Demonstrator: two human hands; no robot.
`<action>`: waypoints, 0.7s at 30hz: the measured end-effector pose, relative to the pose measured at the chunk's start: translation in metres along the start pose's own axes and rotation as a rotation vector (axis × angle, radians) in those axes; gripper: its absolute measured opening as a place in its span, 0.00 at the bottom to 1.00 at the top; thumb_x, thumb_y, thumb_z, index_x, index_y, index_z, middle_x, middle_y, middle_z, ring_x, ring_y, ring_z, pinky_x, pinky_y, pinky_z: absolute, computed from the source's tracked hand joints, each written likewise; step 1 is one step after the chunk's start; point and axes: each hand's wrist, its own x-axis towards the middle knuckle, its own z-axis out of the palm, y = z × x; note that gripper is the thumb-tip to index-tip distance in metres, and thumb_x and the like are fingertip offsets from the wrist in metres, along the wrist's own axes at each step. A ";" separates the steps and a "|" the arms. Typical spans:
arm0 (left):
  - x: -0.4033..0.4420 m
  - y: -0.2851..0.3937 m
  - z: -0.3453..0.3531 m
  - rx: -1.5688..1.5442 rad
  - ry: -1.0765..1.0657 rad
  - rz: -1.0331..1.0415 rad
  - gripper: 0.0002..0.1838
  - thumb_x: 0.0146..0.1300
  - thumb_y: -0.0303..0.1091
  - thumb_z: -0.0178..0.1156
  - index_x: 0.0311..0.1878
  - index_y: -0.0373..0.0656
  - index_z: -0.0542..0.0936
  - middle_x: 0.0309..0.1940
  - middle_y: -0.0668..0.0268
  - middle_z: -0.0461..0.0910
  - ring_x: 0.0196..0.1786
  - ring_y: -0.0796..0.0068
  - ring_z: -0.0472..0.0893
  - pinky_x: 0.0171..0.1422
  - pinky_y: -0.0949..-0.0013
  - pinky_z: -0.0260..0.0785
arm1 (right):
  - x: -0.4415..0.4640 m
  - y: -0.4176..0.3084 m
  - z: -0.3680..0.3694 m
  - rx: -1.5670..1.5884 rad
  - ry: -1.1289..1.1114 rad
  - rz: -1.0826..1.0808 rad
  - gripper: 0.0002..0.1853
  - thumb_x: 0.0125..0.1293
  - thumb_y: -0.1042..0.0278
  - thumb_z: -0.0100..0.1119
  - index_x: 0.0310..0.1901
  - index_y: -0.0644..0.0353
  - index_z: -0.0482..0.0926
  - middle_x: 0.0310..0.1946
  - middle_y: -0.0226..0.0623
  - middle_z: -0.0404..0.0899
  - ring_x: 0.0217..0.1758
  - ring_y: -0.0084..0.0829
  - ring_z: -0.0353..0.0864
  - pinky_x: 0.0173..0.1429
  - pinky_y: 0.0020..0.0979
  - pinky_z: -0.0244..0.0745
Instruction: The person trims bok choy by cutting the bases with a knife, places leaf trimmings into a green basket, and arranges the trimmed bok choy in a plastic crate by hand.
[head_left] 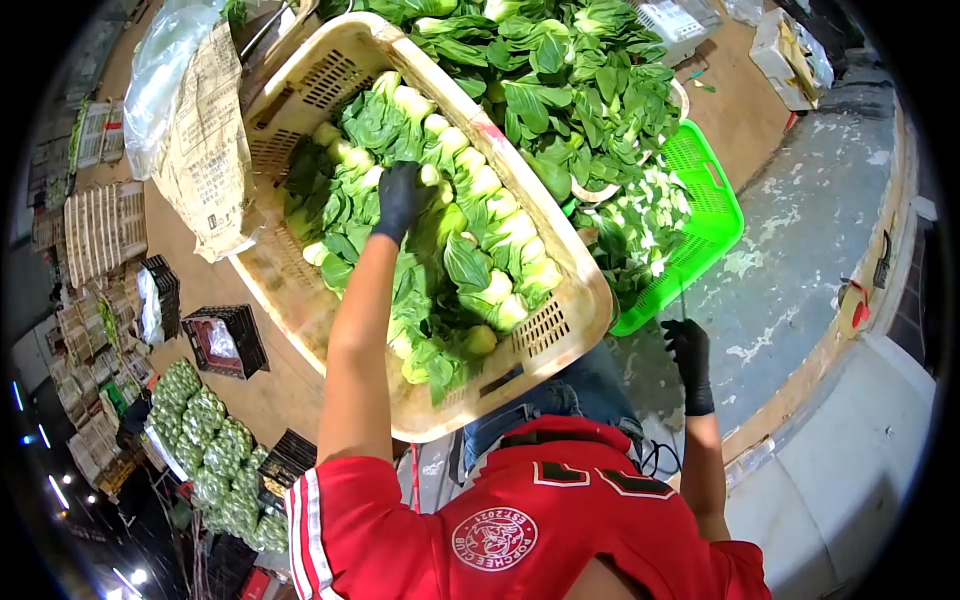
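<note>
Ahead of my right hand, curled round a thin tool, I see the green basket of cut leaves; a paper sack flanks my left hand. Beneath that hand, whose grip I can't tell, leafy, pale-based bok choy lines the high-rimmed crate, with open floor right of my right hand.

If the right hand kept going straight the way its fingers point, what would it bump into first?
Probably the near side of the green basket, just beyond the right hand. How high each one sits is hard to judge from this single view.
</note>
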 end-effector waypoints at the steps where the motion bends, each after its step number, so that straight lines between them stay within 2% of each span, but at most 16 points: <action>1: -0.012 -0.004 0.006 -0.183 0.264 0.206 0.23 0.43 0.38 0.70 0.42 0.40 0.76 0.36 0.52 0.77 0.38 0.50 0.75 0.42 0.52 0.67 | -0.001 -0.025 0.012 -0.131 -0.034 -0.044 0.09 0.61 0.70 0.51 0.36 0.64 0.80 0.25 0.36 0.80 0.20 0.25 0.75 0.24 0.26 0.68; 2: -0.030 0.029 -0.024 -0.444 0.217 0.190 0.20 0.46 0.33 0.69 0.43 0.38 0.75 0.38 0.51 0.76 0.39 0.51 0.75 0.43 0.56 0.68 | -0.005 -0.042 0.029 0.081 -0.061 -0.080 0.08 0.61 0.70 0.52 0.30 0.64 0.78 0.23 0.36 0.79 0.21 0.25 0.76 0.26 0.26 0.69; 3: -0.044 0.035 -0.019 -0.580 0.189 0.139 0.22 0.48 0.32 0.69 0.46 0.37 0.74 0.37 0.52 0.77 0.40 0.55 0.77 0.44 0.60 0.69 | 0.004 -0.017 0.043 -0.050 -0.058 -0.175 0.08 0.61 0.69 0.53 0.27 0.63 0.74 0.20 0.40 0.76 0.21 0.28 0.75 0.27 0.29 0.69; 4: -0.063 0.069 -0.041 -0.707 0.127 0.061 0.23 0.50 0.34 0.69 0.48 0.36 0.72 0.37 0.54 0.78 0.39 0.59 0.78 0.44 0.62 0.71 | -0.012 -0.076 0.054 0.013 -0.112 -0.285 0.09 0.60 0.67 0.55 0.26 0.61 0.72 0.19 0.44 0.73 0.20 0.36 0.75 0.26 0.34 0.69; 5: -0.079 0.105 -0.065 -0.864 0.083 0.070 0.24 0.51 0.33 0.69 0.47 0.35 0.71 0.38 0.54 0.78 0.39 0.60 0.80 0.43 0.64 0.72 | -0.006 -0.083 0.065 -0.481 0.007 -0.618 0.09 0.57 0.64 0.58 0.26 0.59 0.73 0.21 0.46 0.73 0.22 0.44 0.75 0.26 0.39 0.68; 6: -0.096 0.145 -0.094 -0.858 0.029 0.008 0.24 0.50 0.33 0.69 0.47 0.35 0.71 0.39 0.52 0.78 0.38 0.60 0.80 0.44 0.64 0.72 | -0.017 -0.124 0.066 -0.345 -0.067 -0.515 0.10 0.54 0.61 0.59 0.26 0.58 0.73 0.22 0.44 0.74 0.24 0.45 0.75 0.27 0.41 0.69; 7: -0.110 0.174 -0.110 -0.798 0.029 0.073 0.24 0.49 0.33 0.70 0.47 0.35 0.71 0.39 0.52 0.78 0.39 0.58 0.80 0.44 0.63 0.72 | -0.021 -0.145 0.066 -0.307 -0.038 -0.678 0.09 0.52 0.61 0.60 0.26 0.57 0.73 0.21 0.42 0.73 0.25 0.45 0.76 0.27 0.41 0.69; 8: -0.120 0.198 -0.119 -0.737 0.032 0.141 0.25 0.47 0.32 0.70 0.47 0.34 0.71 0.38 0.51 0.78 0.40 0.57 0.80 0.45 0.63 0.72 | -0.023 -0.168 0.061 -0.491 -0.061 -0.714 0.09 0.50 0.64 0.62 0.27 0.57 0.73 0.20 0.41 0.73 0.24 0.44 0.76 0.27 0.40 0.70; 9: -0.128 0.219 -0.125 -0.711 0.009 0.140 0.25 0.45 0.30 0.71 0.46 0.34 0.71 0.38 0.51 0.78 0.40 0.55 0.80 0.46 0.63 0.71 | -0.026 -0.178 0.054 -0.437 0.009 -0.874 0.09 0.49 0.66 0.63 0.28 0.57 0.74 0.21 0.40 0.73 0.23 0.42 0.76 0.26 0.38 0.71; 12: -0.142 0.261 -0.122 -0.694 -0.061 0.205 0.24 0.41 0.27 0.71 0.43 0.34 0.73 0.38 0.50 0.76 0.42 0.51 0.77 0.47 0.60 0.70 | -0.034 -0.180 0.028 -0.334 0.111 -1.005 0.09 0.48 0.66 0.63 0.30 0.58 0.76 0.21 0.39 0.74 0.22 0.41 0.76 0.24 0.37 0.70; 16: -0.143 0.311 -0.117 -0.717 -0.069 0.430 0.20 0.43 0.26 0.70 0.40 0.33 0.73 0.34 0.52 0.74 0.39 0.51 0.75 0.43 0.60 0.68 | -0.048 -0.153 -0.016 -0.344 0.147 -0.907 0.09 0.49 0.64 0.62 0.29 0.58 0.76 0.21 0.40 0.75 0.21 0.42 0.76 0.25 0.37 0.71; 17: -0.142 0.322 -0.112 -0.712 -0.055 0.497 0.20 0.44 0.26 0.70 0.40 0.33 0.73 0.34 0.52 0.74 0.39 0.51 0.75 0.42 0.60 0.68 | -0.050 -0.144 -0.020 -0.236 0.218 -0.859 0.11 0.49 0.67 0.63 0.22 0.62 0.71 0.17 0.45 0.69 0.21 0.49 0.72 0.23 0.39 0.66; 18: -0.142 0.334 -0.108 -0.708 -0.042 0.563 0.19 0.44 0.26 0.69 0.39 0.33 0.73 0.34 0.52 0.74 0.38 0.51 0.75 0.42 0.60 0.68 | -0.049 -0.128 -0.025 -0.252 0.237 -0.777 0.11 0.50 0.67 0.63 0.22 0.62 0.72 0.17 0.45 0.70 0.21 0.48 0.72 0.23 0.38 0.66; 20: -0.140 0.355 -0.090 -0.737 -0.122 0.550 0.19 0.47 0.27 0.69 0.41 0.33 0.73 0.37 0.53 0.75 0.41 0.52 0.75 0.46 0.62 0.69 | -0.035 -0.073 -0.033 -0.286 0.269 -0.618 0.10 0.53 0.66 0.61 0.23 0.64 0.73 0.17 0.46 0.71 0.19 0.46 0.73 0.22 0.38 0.66; 21: -0.139 0.368 -0.079 -0.846 -0.225 0.523 0.21 0.47 0.29 0.69 0.43 0.33 0.73 0.38 0.54 0.75 0.43 0.56 0.75 0.48 0.64 0.68 | -0.011 0.004 -0.037 -0.218 0.083 -0.393 0.11 0.56 0.65 0.59 0.25 0.66 0.74 0.17 0.47 0.73 0.17 0.41 0.75 0.23 0.38 0.67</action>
